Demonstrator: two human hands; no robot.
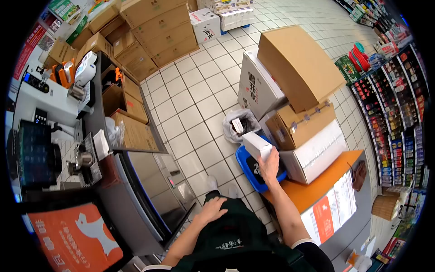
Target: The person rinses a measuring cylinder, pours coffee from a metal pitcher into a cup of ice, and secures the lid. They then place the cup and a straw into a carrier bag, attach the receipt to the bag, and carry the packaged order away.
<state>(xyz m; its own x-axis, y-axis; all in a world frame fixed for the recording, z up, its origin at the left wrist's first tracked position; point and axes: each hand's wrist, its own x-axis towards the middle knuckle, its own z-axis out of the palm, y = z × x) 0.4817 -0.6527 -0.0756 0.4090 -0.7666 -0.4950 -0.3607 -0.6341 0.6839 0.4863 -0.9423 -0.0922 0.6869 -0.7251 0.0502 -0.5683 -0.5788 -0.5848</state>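
Note:
My right hand (269,165) grips a small white box (257,145) by its near end, fingers wrapped over its side. The box is above a blue bin (242,159) with dark things inside, partly covered by my hand and the box. Just beyond stands a waste bin lined with a pale plastic bag (230,119), with a small white carton (237,125) among dark contents. My left hand (212,210) hangs in front of the dark green apron (235,224), fingers spread, with nothing in it.
Cardboard boxes (301,63) are stacked beside the bins on the right, by an orange-topped counter (297,196). To the left is a counter (108,199) with a coffee machine (31,106) and metal jugs. More cartons (158,31) stand at the back; shelves (394,113) line the right.

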